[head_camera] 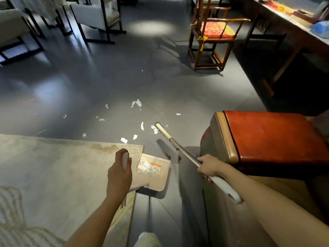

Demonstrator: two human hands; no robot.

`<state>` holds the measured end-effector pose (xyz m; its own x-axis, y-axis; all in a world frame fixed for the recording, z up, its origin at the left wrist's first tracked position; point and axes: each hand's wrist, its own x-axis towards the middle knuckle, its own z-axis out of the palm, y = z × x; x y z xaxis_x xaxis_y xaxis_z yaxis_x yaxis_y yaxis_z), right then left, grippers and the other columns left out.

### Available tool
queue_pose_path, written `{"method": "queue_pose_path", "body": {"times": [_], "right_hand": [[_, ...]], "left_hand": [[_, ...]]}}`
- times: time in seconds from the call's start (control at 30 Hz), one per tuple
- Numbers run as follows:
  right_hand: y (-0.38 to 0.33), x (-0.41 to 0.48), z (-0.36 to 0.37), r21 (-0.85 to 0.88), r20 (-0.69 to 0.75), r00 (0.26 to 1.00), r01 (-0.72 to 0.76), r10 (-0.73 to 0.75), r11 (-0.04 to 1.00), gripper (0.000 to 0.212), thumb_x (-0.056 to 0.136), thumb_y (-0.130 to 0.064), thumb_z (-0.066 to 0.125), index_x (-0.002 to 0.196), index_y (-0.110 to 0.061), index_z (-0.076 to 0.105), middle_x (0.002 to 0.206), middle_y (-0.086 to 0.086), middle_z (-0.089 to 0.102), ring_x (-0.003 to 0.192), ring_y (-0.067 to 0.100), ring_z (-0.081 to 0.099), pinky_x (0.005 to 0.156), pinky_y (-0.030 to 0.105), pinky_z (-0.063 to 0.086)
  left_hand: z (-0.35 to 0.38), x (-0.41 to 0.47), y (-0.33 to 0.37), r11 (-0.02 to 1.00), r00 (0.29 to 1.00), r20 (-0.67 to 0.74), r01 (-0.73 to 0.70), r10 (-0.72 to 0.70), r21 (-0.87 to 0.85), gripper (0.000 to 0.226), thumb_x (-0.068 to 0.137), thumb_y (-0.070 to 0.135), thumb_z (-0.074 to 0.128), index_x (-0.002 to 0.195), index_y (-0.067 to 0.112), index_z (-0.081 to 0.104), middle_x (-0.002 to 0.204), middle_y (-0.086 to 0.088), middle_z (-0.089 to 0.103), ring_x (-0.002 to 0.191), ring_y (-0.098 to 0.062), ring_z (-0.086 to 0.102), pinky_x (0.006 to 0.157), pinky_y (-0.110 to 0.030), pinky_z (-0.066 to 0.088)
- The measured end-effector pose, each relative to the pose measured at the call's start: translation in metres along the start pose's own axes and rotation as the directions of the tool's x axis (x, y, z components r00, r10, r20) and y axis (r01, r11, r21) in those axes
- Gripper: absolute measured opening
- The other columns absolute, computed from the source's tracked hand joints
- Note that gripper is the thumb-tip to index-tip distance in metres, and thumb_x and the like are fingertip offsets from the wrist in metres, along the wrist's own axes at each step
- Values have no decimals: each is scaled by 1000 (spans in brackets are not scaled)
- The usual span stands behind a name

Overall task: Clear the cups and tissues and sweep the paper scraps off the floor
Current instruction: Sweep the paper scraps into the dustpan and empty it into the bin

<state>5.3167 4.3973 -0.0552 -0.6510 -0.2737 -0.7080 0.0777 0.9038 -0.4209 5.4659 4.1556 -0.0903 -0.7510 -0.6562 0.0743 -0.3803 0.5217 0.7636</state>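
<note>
Dark grey floor [106, 77] beside a pale rug [44, 166] | left hand [119, 173] wraps the dustpan [156, 175] handle, pan low by the rug corner, some white scraps inside | right hand [208, 166] grips the broom [164, 133], bristles touching one scrap | paper scraps [136, 103] lie scattered ahead, most unswept | cups, tissues: none seen, cannot judge

We're looking into a sitting room: pale armchairs [96, 15] are standing at the back, a cushioned wooden chair [216, 30] sitting by the bench [300, 39].
</note>
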Motion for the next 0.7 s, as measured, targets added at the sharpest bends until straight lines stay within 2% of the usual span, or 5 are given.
{"method": "queue_pose_path", "body": {"times": [0.1, 0.27, 0.43, 0.57, 0.7], "right_hand": [[-27, 56, -25, -15, -24, 1000, -14, 13, 1000, 33, 90, -3, 45, 120, -3, 57, 80, 16, 61, 55, 23, 58, 52, 32, 54], [-63, 132, -60, -18, -11, 998, -58, 58, 998, 32, 91, -3, 46, 121, -1, 56, 76, 13, 60, 48, 18, 55, 38, 23, 46], [-89, 187, -96, 4, -19, 997, -69, 69, 998, 35, 87, 3, 43, 120, 0, 57, 69, 9, 57, 47, 19, 56, 41, 25, 48], [-109, 233, -136, -38, -30, 995, -92, 91, 995, 37, 83, 2, 48, 118, 1, 58, 79, 13, 60, 53, 17, 52, 48, 25, 48], [-125, 291, -190, -97, -27, 996, -83, 81, 992, 28, 87, -1, 45, 113, 0, 56, 86, 13, 58, 57, 18, 51, 51, 24, 46]], "left_hand": [[19, 60, 2, 999, 999, -4, 34, -34, -20, 21, 98, 29, 43, 119, 24, 41, 79, 0, 58, 62, -15, 57, 58, -28, 48], [51, 153, 6, 997, 995, 96, 47, -41, -64, 15, 99, 29, 42, 110, 36, 37, 80, 3, 61, 68, -14, 62, 62, -34, 55], [83, 240, 20, 997, 989, 136, 64, -58, -38, 16, 99, 26, 44, 114, 29, 41, 75, 4, 56, 60, -13, 56, 51, -26, 47], [103, 302, 33, 996, 983, 163, 90, -85, -26, 14, 99, 29, 42, 112, 31, 40, 78, -5, 58, 65, -22, 57, 58, -35, 50], [128, 363, 44, 992, 975, 184, 130, -129, 7, 11, 99, 29, 40, 108, 34, 38, 77, -8, 57, 64, -28, 57, 61, -40, 51]]}}
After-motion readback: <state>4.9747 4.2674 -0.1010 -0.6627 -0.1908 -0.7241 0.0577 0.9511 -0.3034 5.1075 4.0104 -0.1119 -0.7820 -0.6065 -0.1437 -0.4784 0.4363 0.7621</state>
